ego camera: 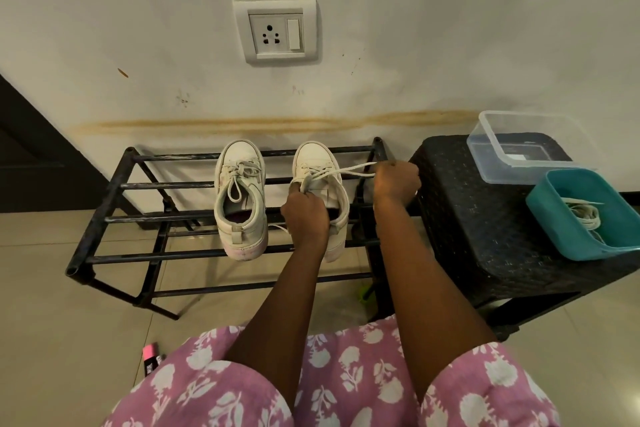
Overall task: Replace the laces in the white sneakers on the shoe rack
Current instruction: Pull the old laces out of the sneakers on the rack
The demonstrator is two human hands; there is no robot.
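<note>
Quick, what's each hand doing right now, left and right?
Left hand: closed, pinching the lace at the tongue of the right sneaker.
Right hand: closed, grip on the same lace, drawn out sideways.

White sneakers [240,166], black rack [166,185]; teal tub [554,222], black woven stool [467,218] at three o'clock; pink white-flowered dress [346,374] at six o'clock.

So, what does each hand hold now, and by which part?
Both hold the lace of the right sneaker: the right hand grips its free end, drawn taut sideways; the left hand pinches it close to the sneaker's opening.
</note>
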